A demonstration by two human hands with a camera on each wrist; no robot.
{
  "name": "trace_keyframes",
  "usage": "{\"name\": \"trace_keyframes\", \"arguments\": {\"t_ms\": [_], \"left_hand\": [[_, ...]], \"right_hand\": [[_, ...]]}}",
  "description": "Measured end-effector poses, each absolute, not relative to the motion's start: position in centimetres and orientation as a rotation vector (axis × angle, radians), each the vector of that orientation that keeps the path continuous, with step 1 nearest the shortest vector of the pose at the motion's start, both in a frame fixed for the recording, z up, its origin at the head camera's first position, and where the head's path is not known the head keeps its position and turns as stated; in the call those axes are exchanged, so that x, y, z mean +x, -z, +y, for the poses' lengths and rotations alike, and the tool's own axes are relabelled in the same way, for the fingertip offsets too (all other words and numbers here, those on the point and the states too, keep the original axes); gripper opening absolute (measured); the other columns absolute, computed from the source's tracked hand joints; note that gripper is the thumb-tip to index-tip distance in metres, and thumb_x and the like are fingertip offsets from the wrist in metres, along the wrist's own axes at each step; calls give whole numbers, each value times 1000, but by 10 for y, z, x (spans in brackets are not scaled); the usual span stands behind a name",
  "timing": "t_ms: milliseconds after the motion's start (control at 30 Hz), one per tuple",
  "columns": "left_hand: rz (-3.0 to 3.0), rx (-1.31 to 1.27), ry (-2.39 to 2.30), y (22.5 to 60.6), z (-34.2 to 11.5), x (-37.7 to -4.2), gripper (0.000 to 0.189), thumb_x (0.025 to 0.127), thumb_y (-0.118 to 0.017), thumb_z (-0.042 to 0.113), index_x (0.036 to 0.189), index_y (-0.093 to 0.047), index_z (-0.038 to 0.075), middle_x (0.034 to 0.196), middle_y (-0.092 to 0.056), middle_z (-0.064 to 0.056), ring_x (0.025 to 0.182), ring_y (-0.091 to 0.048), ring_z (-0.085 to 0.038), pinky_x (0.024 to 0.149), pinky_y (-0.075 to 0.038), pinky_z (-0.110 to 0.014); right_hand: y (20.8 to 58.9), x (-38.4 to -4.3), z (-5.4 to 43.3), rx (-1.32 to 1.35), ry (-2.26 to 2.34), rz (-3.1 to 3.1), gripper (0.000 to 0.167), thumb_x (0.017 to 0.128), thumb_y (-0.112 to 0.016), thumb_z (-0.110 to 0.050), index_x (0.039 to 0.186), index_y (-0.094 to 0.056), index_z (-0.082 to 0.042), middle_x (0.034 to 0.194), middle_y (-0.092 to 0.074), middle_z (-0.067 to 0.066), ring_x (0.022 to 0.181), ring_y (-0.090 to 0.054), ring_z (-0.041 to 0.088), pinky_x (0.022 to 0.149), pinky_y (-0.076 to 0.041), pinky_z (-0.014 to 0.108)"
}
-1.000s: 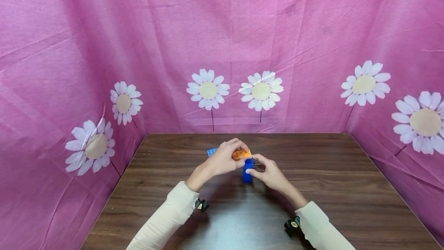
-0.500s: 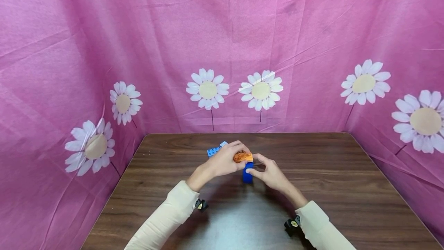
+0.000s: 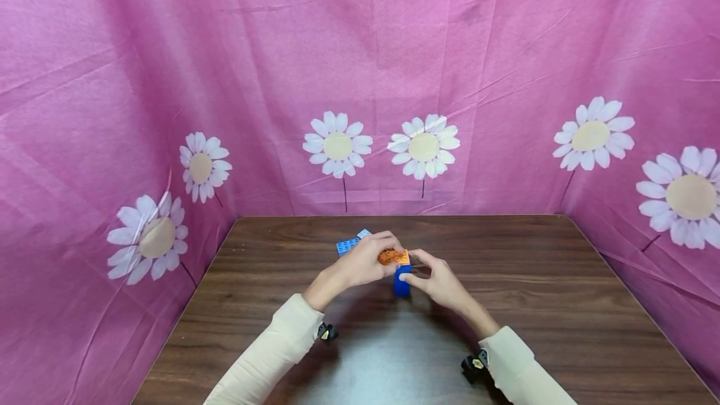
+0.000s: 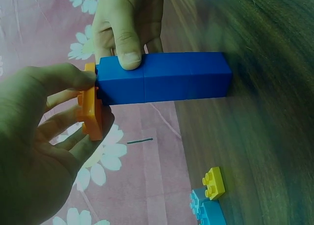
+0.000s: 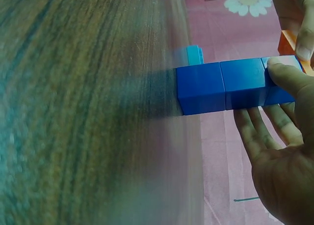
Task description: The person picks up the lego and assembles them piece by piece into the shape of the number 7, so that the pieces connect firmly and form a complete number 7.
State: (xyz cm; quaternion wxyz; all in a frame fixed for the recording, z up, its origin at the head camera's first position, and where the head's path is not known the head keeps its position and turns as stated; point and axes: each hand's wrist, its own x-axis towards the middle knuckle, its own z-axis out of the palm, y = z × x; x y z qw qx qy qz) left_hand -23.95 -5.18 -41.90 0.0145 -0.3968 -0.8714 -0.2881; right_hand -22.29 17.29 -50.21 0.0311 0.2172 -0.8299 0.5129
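A tower of dark blue toy building blocks point(image 3: 402, 287) stands upright on the table. My left hand point(image 3: 362, 260) pinches a flat orange building brick point(image 4: 91, 112) between thumb and fingers, right at the tower's top. One end of the brick lies over the tower; the other sticks out to the left, into the palm. Blue studs show in a narrow gap beneath it in the left wrist view. My right hand point(image 3: 441, 282) grips the tower near its top, thumb on the near face and fingers behind, as the right wrist view shows.
Behind my left hand, light blue studded bricks point(image 3: 347, 245) sit on the wooden table point(image 3: 506, 267). A yellow brick point(image 4: 214, 183) is beside them in the left wrist view. A pink flowered cloth point(image 3: 382, 49) hangs around the table's back and sides.
My left hand has come down slightly with the orange brick, which has levelled out over the tower and now covers its top. My right hand has kept its hold on the tower.
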Motion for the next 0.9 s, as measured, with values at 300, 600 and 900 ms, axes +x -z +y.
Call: {"name": "trace_keyframes", "arguments": {"t_ms": [300, 600, 900], "left_hand": [[-2690, -1285, 860, 418, -50, -240, 22, 97, -78, 13, 119, -78, 7, 121, -71, -5, 97, -67, -15, 85, -56, -20], [-2696, -1296, 869, 416, -49, -238, 18, 100, -76, 12, 117, -78, 6, 119, -70, -6, 95, -68, -15, 82, -56, -17], [-2689, -1312, 848, 419, -49, -239, 17, 101, -75, 12, 117, -78, 7, 117, -69, -5, 98, -67, -14, 85, -56, -17]], "right_hand": [[503, -223, 173, 693, -1580, -2531, 41, 95, -82, -19, 133, -69, -12, 128, -76, 7, 119, -70, 22, 105, -58, 45], [503, -223, 172, 687, -1597, -2530, 41, 96, -82, -17, 134, -68, -11, 129, -75, 8, 119, -70, 22, 105, -58, 45], [502, -222, 173, 691, -1596, -2528, 41, 96, -82, -17, 134, -68, -11, 129, -75, 9, 120, -70, 24, 105, -58, 46]]}}
